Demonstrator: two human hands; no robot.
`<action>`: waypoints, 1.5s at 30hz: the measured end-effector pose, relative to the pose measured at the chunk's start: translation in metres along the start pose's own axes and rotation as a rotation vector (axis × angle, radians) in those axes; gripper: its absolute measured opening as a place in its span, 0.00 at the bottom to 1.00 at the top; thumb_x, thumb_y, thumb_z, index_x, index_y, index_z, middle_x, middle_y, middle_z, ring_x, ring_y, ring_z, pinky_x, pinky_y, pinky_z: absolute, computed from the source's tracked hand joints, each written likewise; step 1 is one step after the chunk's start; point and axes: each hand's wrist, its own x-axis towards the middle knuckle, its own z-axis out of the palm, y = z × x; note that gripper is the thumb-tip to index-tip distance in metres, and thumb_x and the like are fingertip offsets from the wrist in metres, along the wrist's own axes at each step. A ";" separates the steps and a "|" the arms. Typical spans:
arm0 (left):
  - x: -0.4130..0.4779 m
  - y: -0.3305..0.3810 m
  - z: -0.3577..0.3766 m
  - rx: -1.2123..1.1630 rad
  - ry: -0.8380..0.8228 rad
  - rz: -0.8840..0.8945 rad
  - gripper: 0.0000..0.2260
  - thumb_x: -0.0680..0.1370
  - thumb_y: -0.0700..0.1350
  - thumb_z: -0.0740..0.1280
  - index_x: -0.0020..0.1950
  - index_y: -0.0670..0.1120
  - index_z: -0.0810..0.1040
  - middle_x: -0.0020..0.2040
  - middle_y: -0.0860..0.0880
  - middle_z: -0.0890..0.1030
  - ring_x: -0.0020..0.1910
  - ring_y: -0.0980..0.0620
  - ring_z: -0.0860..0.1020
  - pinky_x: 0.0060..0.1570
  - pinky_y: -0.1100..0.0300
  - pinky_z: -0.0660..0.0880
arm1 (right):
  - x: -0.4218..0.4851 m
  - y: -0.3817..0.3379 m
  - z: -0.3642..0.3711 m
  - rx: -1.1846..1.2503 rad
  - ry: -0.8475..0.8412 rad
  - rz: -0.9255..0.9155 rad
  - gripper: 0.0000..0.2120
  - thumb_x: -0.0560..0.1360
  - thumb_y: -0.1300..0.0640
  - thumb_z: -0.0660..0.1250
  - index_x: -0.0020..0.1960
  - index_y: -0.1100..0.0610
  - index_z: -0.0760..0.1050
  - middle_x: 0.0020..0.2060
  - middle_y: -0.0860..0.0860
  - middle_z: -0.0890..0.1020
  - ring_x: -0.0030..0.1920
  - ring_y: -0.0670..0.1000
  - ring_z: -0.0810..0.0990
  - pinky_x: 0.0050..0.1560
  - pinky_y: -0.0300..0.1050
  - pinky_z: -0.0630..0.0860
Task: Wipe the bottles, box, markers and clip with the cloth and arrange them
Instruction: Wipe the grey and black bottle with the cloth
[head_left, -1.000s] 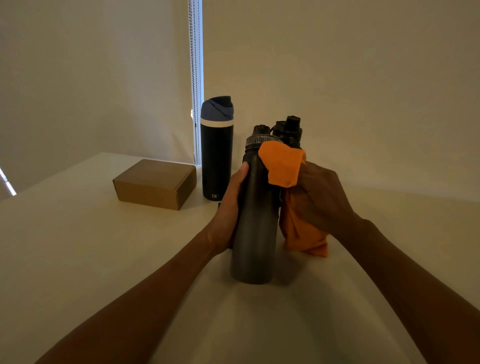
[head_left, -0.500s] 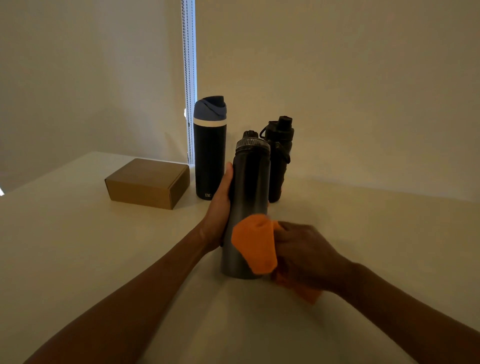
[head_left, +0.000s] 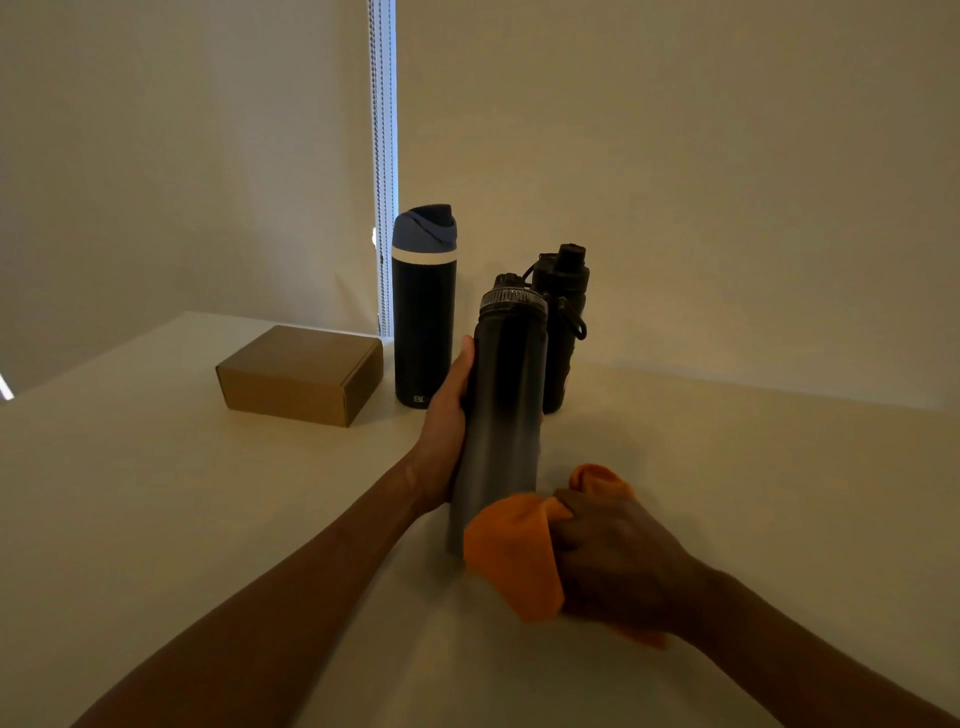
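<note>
The cloth (head_left: 514, 556) has come down. A second ago it was up against the neck of the grey bottle (head_left: 504, 415), half a second ago at the lower body, and now it sits at the foot, covering the bottle's base at about five o'clock. One full top-to-bottom stroke looks finished, so this bottle is probably close to done on its near side. Its far side may still need a pass.

The left hand (head_left: 447, 415) has not shifted. It grasps the bottle from nine o'clock, palm flat on the side and thumb pointing up the front, while the fingers go round the back out of sight. The bottle stands upright on the table (head_left: 156, 519).

The right hand (head_left: 618, 561) is clenched on a bunch of cloth, knuckles towards the camera and wrist low, just above the tabletop. A fold of cloth sticks out past the hand at twelve o'clock.

From the grey bottle, the box (head_left: 301, 374) lies at ten o'clock, the blue-capped bottle (head_left: 424, 322) stands at eleven, and the black bottle (head_left: 563, 322) is just behind at one o'clock. No markers or clip are in view.
</note>
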 end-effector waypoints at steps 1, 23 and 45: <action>0.000 0.001 0.000 -0.014 0.010 0.006 0.31 0.80 0.67 0.55 0.70 0.46 0.75 0.61 0.38 0.83 0.58 0.38 0.83 0.54 0.48 0.82 | 0.004 0.003 -0.002 -0.024 0.014 0.043 0.08 0.69 0.50 0.74 0.49 0.47 0.83 0.51 0.46 0.84 0.47 0.56 0.83 0.41 0.51 0.80; -0.008 0.012 0.006 0.089 -0.017 0.063 0.16 0.84 0.61 0.49 0.59 0.59 0.74 0.61 0.41 0.82 0.59 0.41 0.82 0.61 0.43 0.79 | 0.069 0.067 -0.051 0.331 0.457 0.566 0.11 0.78 0.61 0.57 0.52 0.59 0.79 0.39 0.48 0.80 0.37 0.39 0.75 0.42 0.29 0.67; 0.001 0.009 -0.010 -0.153 -0.001 0.047 0.27 0.81 0.64 0.56 0.70 0.48 0.75 0.62 0.39 0.83 0.60 0.40 0.82 0.61 0.44 0.79 | 0.041 0.016 -0.015 0.340 0.177 0.354 0.15 0.78 0.57 0.60 0.59 0.52 0.82 0.56 0.53 0.84 0.50 0.55 0.84 0.50 0.57 0.82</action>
